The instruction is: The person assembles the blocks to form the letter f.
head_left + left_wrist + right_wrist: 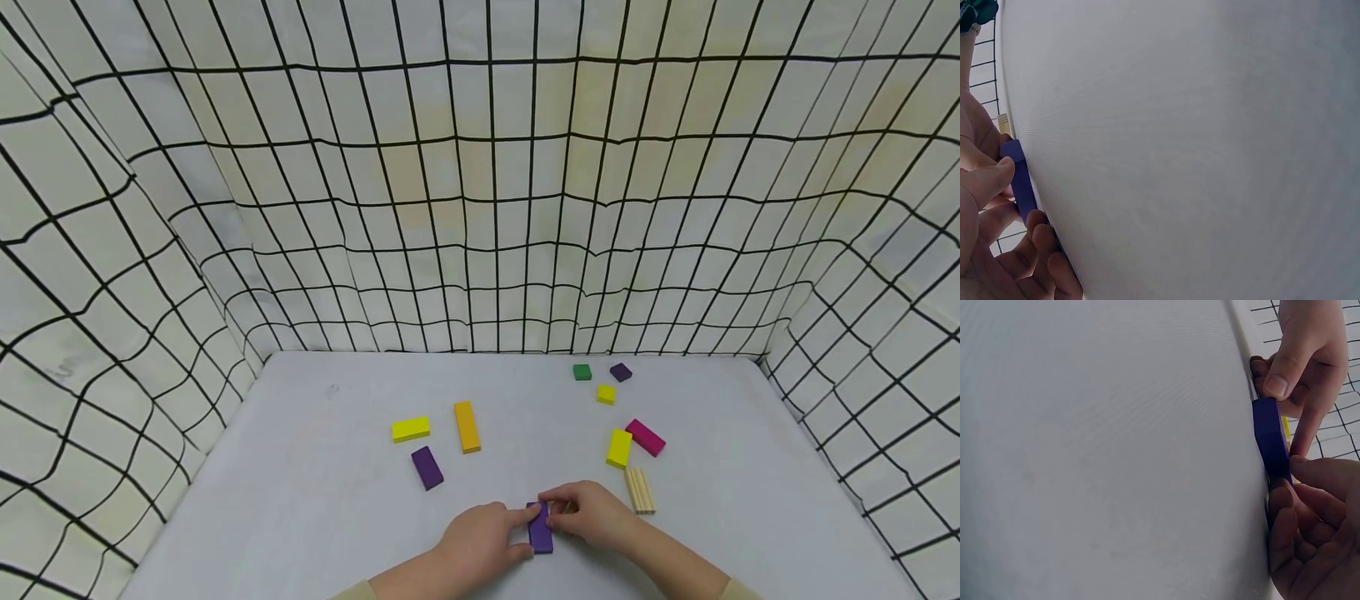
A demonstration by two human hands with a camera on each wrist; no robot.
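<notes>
Close to the near edge of the white table, both hands are on one purple block [540,535]. My left hand [480,546] pinches it lengthwise, the thumb at its near end and the index finger at its far end. From the other side, my right hand [592,512] holds it by thumb and fingertips near the far right corner. The left wrist view shows the block [1022,184] between the fingers of the two hands, low over the tabletop. In the right wrist view the block [1268,434] stands out dark against the cloth, fingertips right at both its ends.
To the left lie a yellow block [410,429], an orange block [467,427] and a purple block [427,468]. On the right are a yellow block [618,448], a magenta block [646,437] and pale wooden sticks [640,491]. Farther back sit small green [582,372], purple [621,372] and yellow pieces [606,394].
</notes>
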